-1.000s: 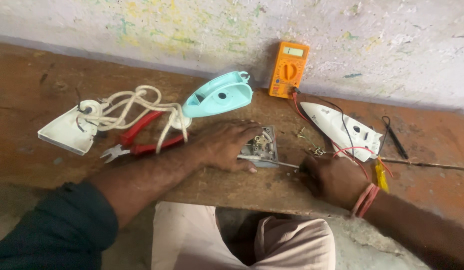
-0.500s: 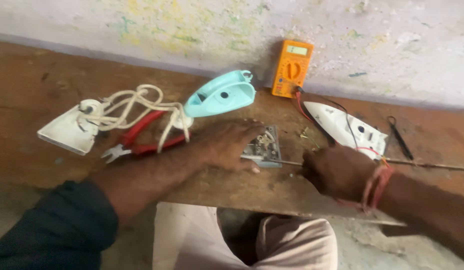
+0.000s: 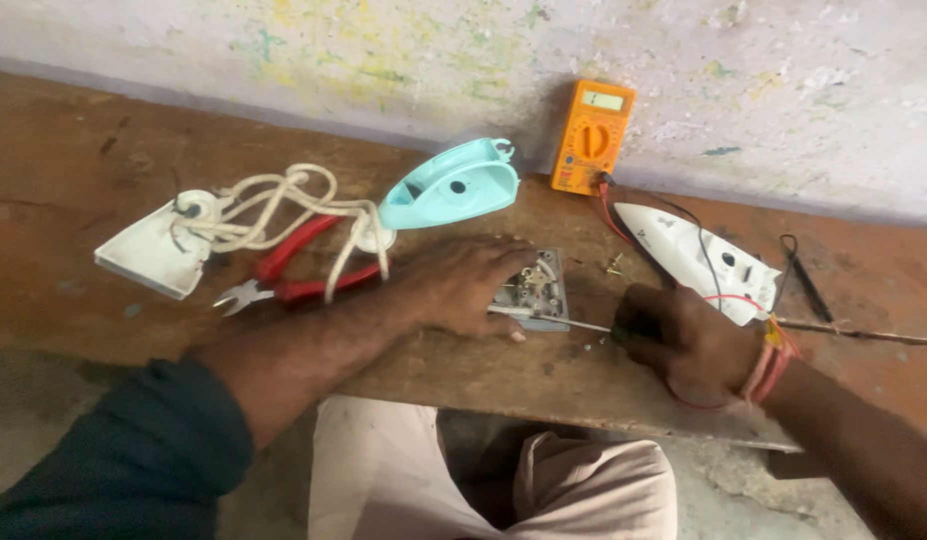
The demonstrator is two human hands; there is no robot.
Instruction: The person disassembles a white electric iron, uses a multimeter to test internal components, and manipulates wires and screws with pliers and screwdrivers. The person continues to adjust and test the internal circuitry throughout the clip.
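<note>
— From the head view, where is that small grey metal plate with brass fittings (image 3: 532, 290)?

— On the worn brown wooden desk (image 3: 74, 170), near its front edge. The left hand (image 3: 464, 285) lies over its left side, fingers spread flat, pressing it down rather than clasping it.

— And the right hand (image 3: 684, 340)?

— Just right of the plate, its grip closed around a thin metal-shafted screwdriver (image 3: 569, 322), whose tip touches the plate's lower edge.

— What else is around?

— Red-handled pliers (image 3: 294, 275) and a white cord (image 3: 274, 205) with a white triangular cover (image 3: 149, 250) to the left, a pale blue iron shell (image 3: 449, 185) behind, an orange multimeter (image 3: 592, 135) against the wall, and a white iron body (image 3: 694, 255) to the right.
</note>
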